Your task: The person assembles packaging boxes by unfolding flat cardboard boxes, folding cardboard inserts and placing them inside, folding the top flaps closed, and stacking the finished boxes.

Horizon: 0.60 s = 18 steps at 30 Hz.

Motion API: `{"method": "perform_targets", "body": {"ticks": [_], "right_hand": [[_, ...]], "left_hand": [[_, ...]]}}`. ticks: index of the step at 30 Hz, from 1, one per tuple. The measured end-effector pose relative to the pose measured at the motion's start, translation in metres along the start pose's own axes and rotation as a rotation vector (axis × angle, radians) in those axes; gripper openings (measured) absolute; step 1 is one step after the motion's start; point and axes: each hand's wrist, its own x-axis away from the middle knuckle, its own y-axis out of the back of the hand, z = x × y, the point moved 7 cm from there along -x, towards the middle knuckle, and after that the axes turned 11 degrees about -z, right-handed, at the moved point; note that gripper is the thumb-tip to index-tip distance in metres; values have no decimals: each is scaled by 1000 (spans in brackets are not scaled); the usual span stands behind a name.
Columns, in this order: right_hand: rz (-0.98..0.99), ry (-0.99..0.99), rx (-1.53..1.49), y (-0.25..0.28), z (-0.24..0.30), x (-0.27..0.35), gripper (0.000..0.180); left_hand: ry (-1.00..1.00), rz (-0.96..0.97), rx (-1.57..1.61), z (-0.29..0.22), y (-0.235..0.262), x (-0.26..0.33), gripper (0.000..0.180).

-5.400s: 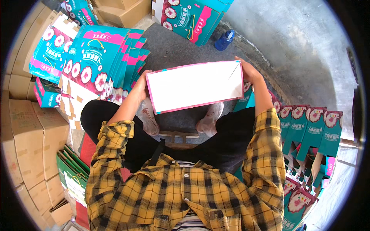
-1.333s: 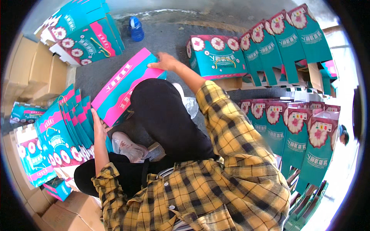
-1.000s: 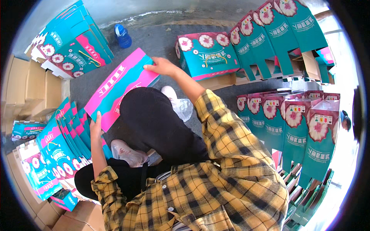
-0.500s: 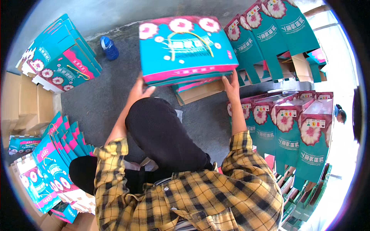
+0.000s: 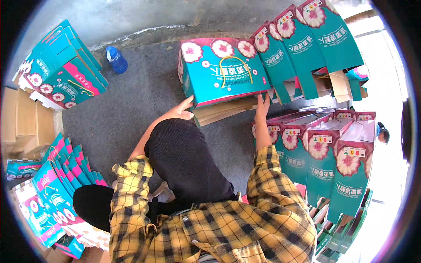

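A teal and pink cardboard gift box (image 5: 208,83) with a yellow cord handle lies at the upper middle, its printed side facing up. My left hand (image 5: 182,109) holds its near left corner, thumb apart from the fingers. At the near right corner, my right hand (image 5: 262,108) has its fingers on the edge, their tips partly hidden. Under the box, brown cardboard flaps (image 5: 226,110) stick out toward me. Against its right side stands a row of similar teal boxes (image 5: 285,61).
More teal boxes (image 5: 322,162) stand in rows at the right. Flattened box blanks (image 5: 66,74) lean at the far left, and others (image 5: 55,193) are stacked nearer. A blue bottle (image 5: 116,60) stands on the grey floor (image 5: 109,114) near the wall. My bent knee (image 5: 180,140) is between my arms.
Both hands have moved the gift box right and slightly down in the picture, up against the row of boxes. It now sits over the brown flaps.
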Motion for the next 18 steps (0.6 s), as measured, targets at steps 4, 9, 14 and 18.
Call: {"method": "perform_targets", "body": {"ticks": [4,9,14,18], "right_hand": [[54,2,172,-4,-10,12,67],[169,302,508,-23,-17,-1,65],[71,75,497,-19,-1,9,61],[-162,114,442,20,44,39,55]], "left_hand": [[69,94,34,-3,-6,10,82],[77,116,21,16,-5,4,82],[95,-177,34,-2,22,36,64],[-24,-343,-275,-18,74,95,41]]}}
